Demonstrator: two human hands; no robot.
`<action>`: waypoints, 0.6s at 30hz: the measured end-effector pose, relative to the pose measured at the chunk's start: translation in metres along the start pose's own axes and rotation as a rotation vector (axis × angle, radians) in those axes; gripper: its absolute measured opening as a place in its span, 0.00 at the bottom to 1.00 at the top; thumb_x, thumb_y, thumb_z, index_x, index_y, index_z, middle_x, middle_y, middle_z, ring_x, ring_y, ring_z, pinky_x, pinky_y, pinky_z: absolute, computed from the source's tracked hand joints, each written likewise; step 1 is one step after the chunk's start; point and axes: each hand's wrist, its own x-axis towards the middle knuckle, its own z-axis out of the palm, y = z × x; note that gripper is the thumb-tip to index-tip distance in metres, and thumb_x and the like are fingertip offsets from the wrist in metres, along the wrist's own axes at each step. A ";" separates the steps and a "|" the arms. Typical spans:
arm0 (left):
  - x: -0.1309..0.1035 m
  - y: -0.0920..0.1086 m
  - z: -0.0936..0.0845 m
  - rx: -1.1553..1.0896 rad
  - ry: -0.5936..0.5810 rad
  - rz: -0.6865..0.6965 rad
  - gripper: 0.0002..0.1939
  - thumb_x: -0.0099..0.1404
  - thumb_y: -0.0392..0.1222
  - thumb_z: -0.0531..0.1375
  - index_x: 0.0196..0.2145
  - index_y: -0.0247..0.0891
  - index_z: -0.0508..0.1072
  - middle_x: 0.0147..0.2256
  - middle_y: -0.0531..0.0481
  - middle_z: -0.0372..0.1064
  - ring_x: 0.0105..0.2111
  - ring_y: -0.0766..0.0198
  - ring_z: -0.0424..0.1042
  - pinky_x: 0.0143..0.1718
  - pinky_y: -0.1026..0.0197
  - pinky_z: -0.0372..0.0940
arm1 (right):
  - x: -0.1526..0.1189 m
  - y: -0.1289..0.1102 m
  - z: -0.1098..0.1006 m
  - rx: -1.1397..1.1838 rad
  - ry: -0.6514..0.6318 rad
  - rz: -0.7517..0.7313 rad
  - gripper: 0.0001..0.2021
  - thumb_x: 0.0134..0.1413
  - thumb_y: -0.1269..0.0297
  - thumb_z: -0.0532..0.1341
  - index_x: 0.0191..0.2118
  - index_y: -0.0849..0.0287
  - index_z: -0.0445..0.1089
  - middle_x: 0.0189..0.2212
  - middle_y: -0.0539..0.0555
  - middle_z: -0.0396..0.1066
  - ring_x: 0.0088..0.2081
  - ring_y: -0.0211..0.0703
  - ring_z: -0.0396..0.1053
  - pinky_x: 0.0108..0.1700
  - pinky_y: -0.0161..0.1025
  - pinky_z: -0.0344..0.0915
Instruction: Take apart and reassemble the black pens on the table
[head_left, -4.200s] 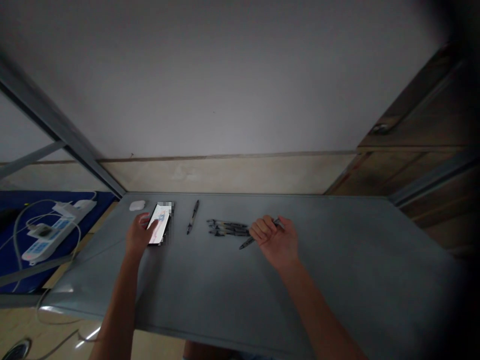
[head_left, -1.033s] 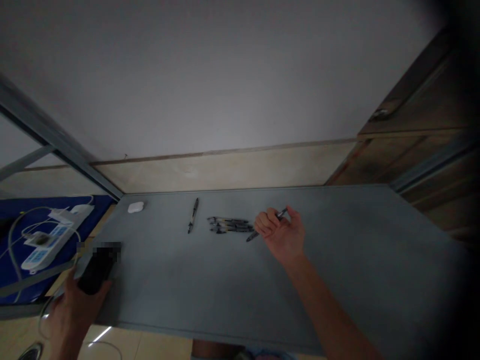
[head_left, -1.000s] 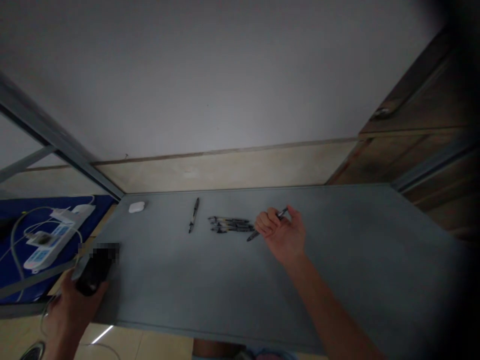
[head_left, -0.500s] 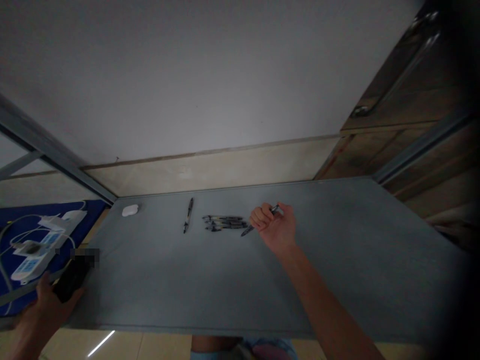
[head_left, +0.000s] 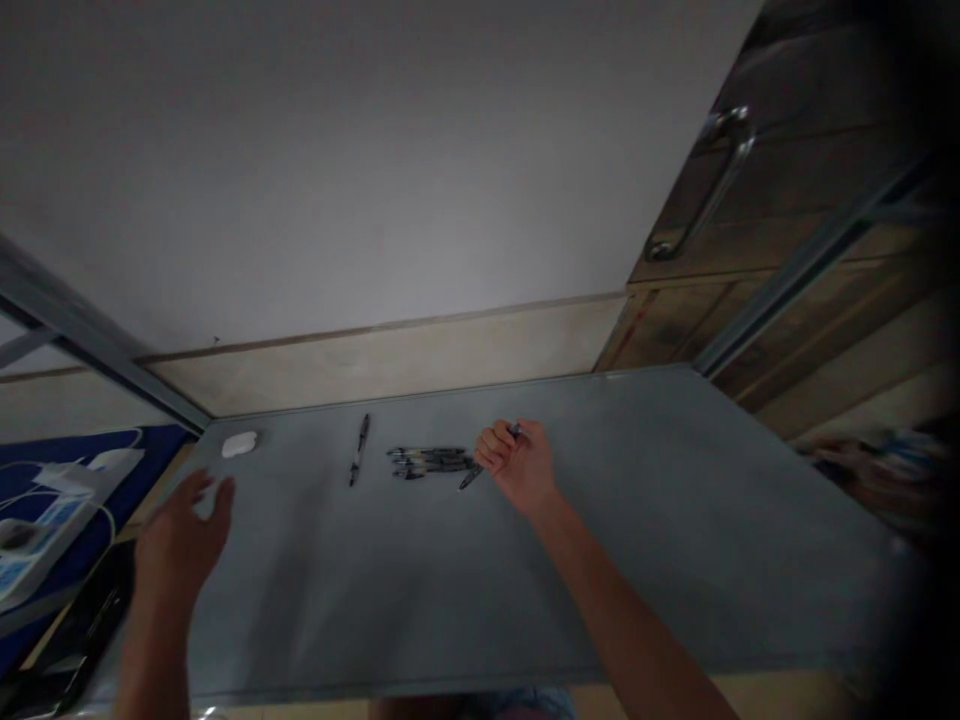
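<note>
My right hand is closed around a pen, whose dark end sticks out at the left of the fist, beside a small pile of pens. Those pens lie roughly side by side on the grey tabletop. Farther left, a single pen lies apart, pointing away from me. My left hand is raised over the table's left side with thumb and fingers apart, holding nothing. A dark phone-like object lies at the left edge, partly hidden by the left forearm.
A white earbud case sits near the back left corner. Beyond the left edge, a white power strip with cables rests on a blue surface. A wall runs behind the table; a wooden door with a metal handle stands at the right.
My left hand has let go of the dark phone-like object and moved up and right over the table. My right hand still grips the pen beside the pile. The camera view has shifted.
</note>
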 end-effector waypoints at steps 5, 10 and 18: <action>-0.018 0.101 0.032 -0.224 -0.119 0.500 0.20 0.64 0.51 0.54 0.49 0.39 0.71 0.41 0.45 0.73 0.39 0.57 0.73 0.44 0.55 0.67 | 0.001 0.001 -0.003 -0.014 -0.010 0.015 0.21 0.54 0.52 0.56 0.19 0.55 0.47 0.17 0.45 0.43 0.20 0.37 0.47 0.24 0.38 0.54; -0.044 0.177 0.062 -0.420 -0.273 0.779 0.15 0.69 0.45 0.50 0.41 0.39 0.75 0.36 0.45 0.73 0.36 0.61 0.71 0.43 0.58 0.64 | 0.001 0.002 -0.005 0.005 -0.003 0.012 0.21 0.54 0.54 0.56 0.19 0.56 0.45 0.17 0.45 0.43 0.20 0.37 0.45 0.24 0.38 0.52; -0.080 0.186 0.121 -0.535 -0.367 0.750 0.24 0.71 0.50 0.45 0.24 0.39 0.71 0.24 0.43 0.69 0.28 0.61 0.69 0.33 0.58 0.60 | -0.001 -0.002 -0.007 0.015 -0.008 0.044 0.23 0.54 0.53 0.57 0.20 0.56 0.44 0.18 0.46 0.43 0.21 0.37 0.46 0.25 0.38 0.53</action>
